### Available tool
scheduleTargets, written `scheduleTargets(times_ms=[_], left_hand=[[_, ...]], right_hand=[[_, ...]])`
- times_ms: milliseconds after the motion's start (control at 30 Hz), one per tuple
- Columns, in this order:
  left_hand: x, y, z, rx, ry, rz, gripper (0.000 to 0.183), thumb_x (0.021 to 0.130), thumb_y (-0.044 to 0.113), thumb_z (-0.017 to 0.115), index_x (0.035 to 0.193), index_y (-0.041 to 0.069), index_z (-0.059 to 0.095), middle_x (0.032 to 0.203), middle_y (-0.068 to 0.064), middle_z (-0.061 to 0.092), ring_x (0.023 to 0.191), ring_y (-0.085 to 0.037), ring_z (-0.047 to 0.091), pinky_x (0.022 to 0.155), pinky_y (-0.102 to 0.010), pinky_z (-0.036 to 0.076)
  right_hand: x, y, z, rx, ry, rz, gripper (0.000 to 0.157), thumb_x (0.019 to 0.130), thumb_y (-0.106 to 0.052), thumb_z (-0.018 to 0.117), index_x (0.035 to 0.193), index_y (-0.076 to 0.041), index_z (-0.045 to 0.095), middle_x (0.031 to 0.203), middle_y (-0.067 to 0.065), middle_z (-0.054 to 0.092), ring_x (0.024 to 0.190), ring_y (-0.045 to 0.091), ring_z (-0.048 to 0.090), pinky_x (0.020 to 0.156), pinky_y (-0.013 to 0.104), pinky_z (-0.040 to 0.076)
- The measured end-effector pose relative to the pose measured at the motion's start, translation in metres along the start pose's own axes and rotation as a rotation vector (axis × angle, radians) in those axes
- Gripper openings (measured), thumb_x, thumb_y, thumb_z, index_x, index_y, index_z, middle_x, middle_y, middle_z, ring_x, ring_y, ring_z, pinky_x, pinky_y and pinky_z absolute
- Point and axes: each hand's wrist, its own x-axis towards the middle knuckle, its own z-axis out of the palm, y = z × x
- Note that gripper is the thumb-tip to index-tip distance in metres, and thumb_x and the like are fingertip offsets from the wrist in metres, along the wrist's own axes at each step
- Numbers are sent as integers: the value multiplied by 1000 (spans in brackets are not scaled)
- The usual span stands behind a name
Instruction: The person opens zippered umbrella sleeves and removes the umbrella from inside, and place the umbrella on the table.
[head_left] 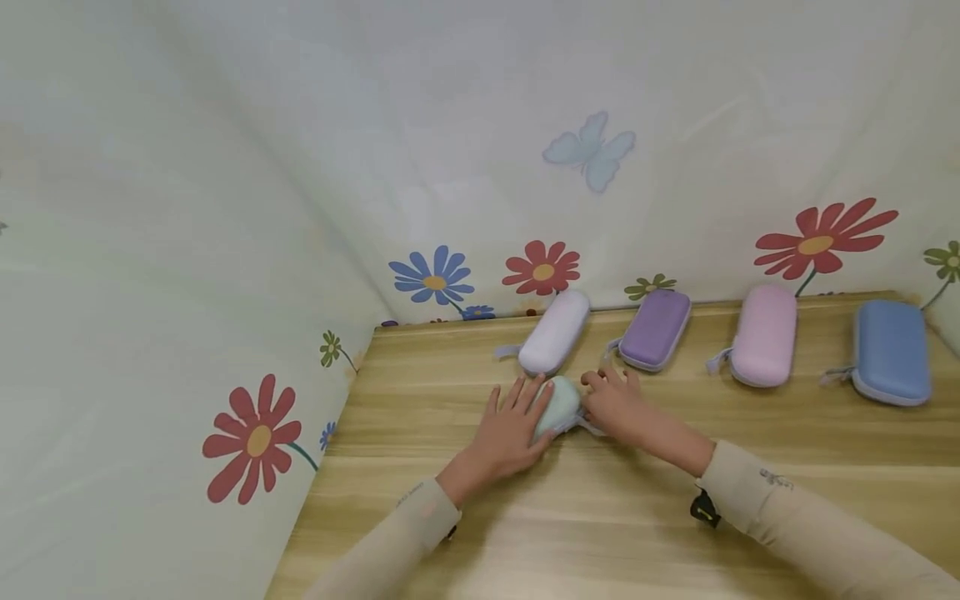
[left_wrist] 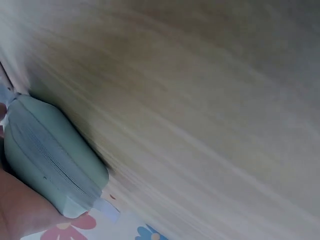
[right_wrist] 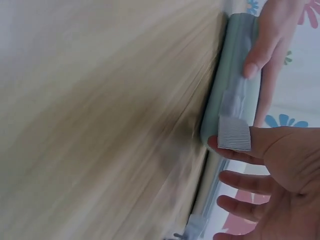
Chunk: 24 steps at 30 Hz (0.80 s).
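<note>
Strap (right_wrist: pixel 234 133) in right hand (head_left: pixel 615 407), left (head_left: pixel 512 429) spread

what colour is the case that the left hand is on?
Pale green: the case shows best in the left wrist view.

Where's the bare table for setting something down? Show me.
Free: table between left sleeve and right sleeve; left of the white case; in front of the pink case. Crowded: around the green case, between left hand and right hand.
</note>
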Motion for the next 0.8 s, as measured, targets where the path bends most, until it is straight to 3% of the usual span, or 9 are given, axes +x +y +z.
scheduleTargets(times_ms=[133, 333, 600, 800], left_hand=[[4, -2, -5, -4, -20, 23, 73, 97, 59, 25, 153, 23, -2, 160, -2, 7, 144, -29, 14, 105, -60, 26], [6, -7, -11, -19, -50, 94, 72, 97, 58, 24, 153, 22, -5, 160, -3, 6, 145, -28, 11, 106, -59, 25], [9, -12, -9, 13, -87, 216, 71, 97, 60, 15, 152, 23, -9, 160, -3, 4, 145, -26, 7, 108, -57, 22], [7, -12, -10, 38, -35, 282, 70, 98, 58, 16, 153, 21, -3, 159, -3, 9, 145, -27, 12, 107, -58, 25]], right_hand=[[2, 13, -2, -41, 35, -25, 10, 78, -27, 76, 83, -20, 73, 115, 6, 59, 106, 33, 50, 80, 61, 43], [3, 27, 1, -30, 14, -40, 20, 79, -32, 75, 95, -20, 74, 124, 9, 55, 116, 37, 47, 87, 66, 39], [7, 36, 14, 7, 85, -25, 14, 81, -29, 74, 93, -23, 73, 125, 9, 55, 118, 39, 46, 90, 67, 35], [12, 38, 20, -26, 119, -12, 12, 84, -30, 72, 94, -24, 71, 124, 8, 56, 116, 38, 47, 88, 65, 37]])
